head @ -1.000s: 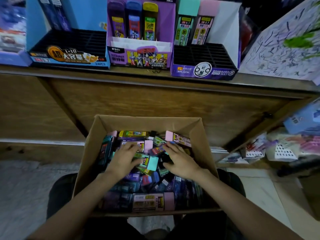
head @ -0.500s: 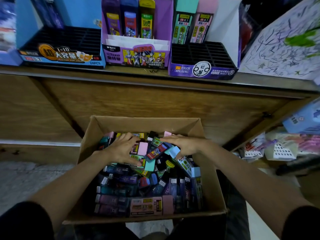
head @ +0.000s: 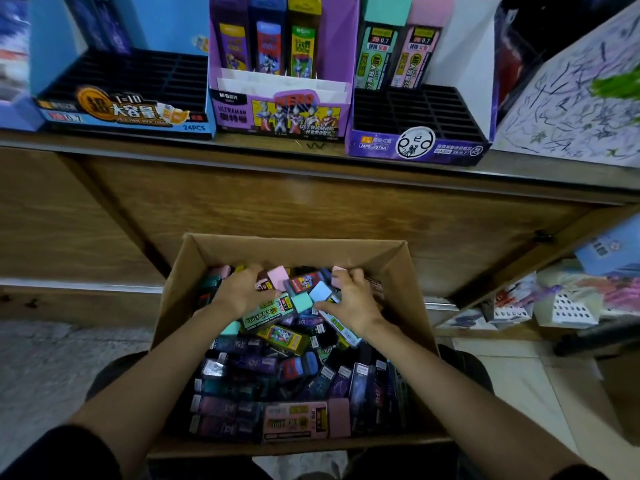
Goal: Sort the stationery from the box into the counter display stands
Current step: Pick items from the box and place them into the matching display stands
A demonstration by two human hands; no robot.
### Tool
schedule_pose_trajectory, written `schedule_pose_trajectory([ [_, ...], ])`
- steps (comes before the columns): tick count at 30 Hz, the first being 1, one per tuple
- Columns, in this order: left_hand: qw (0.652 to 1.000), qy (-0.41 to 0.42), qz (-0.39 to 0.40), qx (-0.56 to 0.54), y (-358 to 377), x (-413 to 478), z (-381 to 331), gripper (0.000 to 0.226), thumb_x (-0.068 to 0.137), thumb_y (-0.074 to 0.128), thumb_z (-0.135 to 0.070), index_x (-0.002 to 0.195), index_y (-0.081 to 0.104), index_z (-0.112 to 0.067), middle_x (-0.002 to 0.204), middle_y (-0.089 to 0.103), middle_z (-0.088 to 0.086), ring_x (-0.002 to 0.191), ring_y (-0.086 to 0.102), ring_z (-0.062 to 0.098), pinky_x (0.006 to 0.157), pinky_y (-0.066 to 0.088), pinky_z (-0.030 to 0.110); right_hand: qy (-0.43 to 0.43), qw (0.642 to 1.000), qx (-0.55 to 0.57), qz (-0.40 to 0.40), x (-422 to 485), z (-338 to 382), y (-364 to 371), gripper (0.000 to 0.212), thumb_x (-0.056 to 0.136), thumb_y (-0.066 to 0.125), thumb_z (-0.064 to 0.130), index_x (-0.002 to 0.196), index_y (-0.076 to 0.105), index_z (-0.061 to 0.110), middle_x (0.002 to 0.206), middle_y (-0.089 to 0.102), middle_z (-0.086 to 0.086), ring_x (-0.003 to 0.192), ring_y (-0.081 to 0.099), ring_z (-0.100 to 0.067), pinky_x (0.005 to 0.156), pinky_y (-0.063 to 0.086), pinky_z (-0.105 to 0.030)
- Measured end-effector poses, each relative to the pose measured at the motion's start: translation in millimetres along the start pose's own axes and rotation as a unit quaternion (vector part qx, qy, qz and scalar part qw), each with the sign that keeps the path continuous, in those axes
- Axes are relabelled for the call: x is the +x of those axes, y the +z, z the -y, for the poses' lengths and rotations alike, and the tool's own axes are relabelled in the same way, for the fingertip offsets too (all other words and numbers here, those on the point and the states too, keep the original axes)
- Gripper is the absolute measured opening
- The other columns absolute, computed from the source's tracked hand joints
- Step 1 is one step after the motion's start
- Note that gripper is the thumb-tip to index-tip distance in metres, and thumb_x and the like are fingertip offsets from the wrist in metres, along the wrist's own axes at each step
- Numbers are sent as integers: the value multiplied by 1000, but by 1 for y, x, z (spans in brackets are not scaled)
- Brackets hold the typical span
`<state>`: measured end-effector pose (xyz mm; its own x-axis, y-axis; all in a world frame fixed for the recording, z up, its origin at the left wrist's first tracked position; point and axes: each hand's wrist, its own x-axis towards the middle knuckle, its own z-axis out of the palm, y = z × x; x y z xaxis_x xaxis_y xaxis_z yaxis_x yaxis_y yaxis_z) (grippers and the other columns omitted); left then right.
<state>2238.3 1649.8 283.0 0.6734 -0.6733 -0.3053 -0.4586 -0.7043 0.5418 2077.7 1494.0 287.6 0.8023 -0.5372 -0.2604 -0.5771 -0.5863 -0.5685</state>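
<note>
Rummaging hands: left hand point(head: 242, 292) and right hand point(head: 353, 297) curl into far packs point(head: 277, 336); firm grip unclear.
Box point(head: 408, 299): near, heaped full.
Stands point(head: 415, 109): far, counter-top, mostly vacant.
Risk: mixed colours could land in wrong stand; loose heap may spill.

Left hand point(head: 242, 294): fingers point(head: 254, 271) dig into the packs point(head: 277, 336), tips hidden, grip unclear. Right hand point(head: 356, 299): same. Labels low in the box point(head: 173, 306) are too dark to read. Top edge crops all three stands point(head: 284, 112). Right edge crops the scribbled sheet point(head: 571, 109).
</note>
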Motion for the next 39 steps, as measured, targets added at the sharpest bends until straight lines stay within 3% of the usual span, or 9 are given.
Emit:
schedule_pose_trajectory([
  [6,990,12,142,23,-9,-5,-4,108,65,79,-53,148,23,-11,149,37,5,136,33,22,106,24,30,83,991,102,-8,-17,-8,-1,62,77,77,22,128,45,8,130,37,-12,118,43,-25,86,34,-20],
  [10,988,14,152,-8,-10,-9,-11,105,66,82,-43,147,26,-7,149,37,9,134,36,24,109,33,35,149,962,230,-12,-24,-8,-5,48,78,76,12,114,46,6,92,52,0,83,49,-13,56,38,-16],
  [16,989,-1,146,-13,-4,-13,-22,106,69,82,-36,149,19,-8,154,26,10,139,29,27,110,31,34,185,951,247,-29,-18,5,-3,56,78,75,12,120,40,1,104,48,-7,99,50,-22,75,37,-24],
  [24,983,-18,177,-40,-4,-11,-37,109,69,83,-31,150,15,-7,157,19,10,141,25,28,113,28,36,290,804,508,-105,-17,10,-6,40,80,68,-2,117,53,-2,108,64,-24,78,60,-26,66,47,-30],
  [28,978,-13,192,-82,-4,-12,-41,90,78,77,-26,147,24,-2,154,26,13,139,29,29,112,28,35,255,841,467,-96,-23,6,-13,24,84,65,-1,108,63,1,108,66,-20,93,63,-31,82,50,-37],
  [34,968,6,161,-192,-21,-29,-36,39,95,55,-22,132,46,-12,127,54,-2,113,50,13,81,36,18,74,928,347,-111,-34,3,-47,22,84,64,-1,106,65,2,103,70,-10,85,62,-10,75,48,-21],
  [36,964,-17,107,-243,-30,-35,-35,36,97,52,-25,132,47,-18,131,48,-7,120,41,12,91,26,10,35,946,303,-113,-39,8,-66,23,85,66,4,108,66,8,98,69,-1,82,60,-1,70,46,-11],
  [37,956,-39,87,-278,-34,-37,-34,36,96,53,-26,131,50,-16,134,51,0,126,41,19,106,26,21,17,951,288,-113,-41,12,-76,24,86,66,6,109,65,9,95,69,3,81,60,1,67,45,-8],
  [39,933,-75,80,-342,-44,-43,-39,34,94,56,-21,127,53,-11,128,58,16,121,51,36,106,36,49,-21,956,276,-102,-46,21,-100,23,86,66,8,108,65,12,93,69,6,80,63,0,66,48,-9],
])
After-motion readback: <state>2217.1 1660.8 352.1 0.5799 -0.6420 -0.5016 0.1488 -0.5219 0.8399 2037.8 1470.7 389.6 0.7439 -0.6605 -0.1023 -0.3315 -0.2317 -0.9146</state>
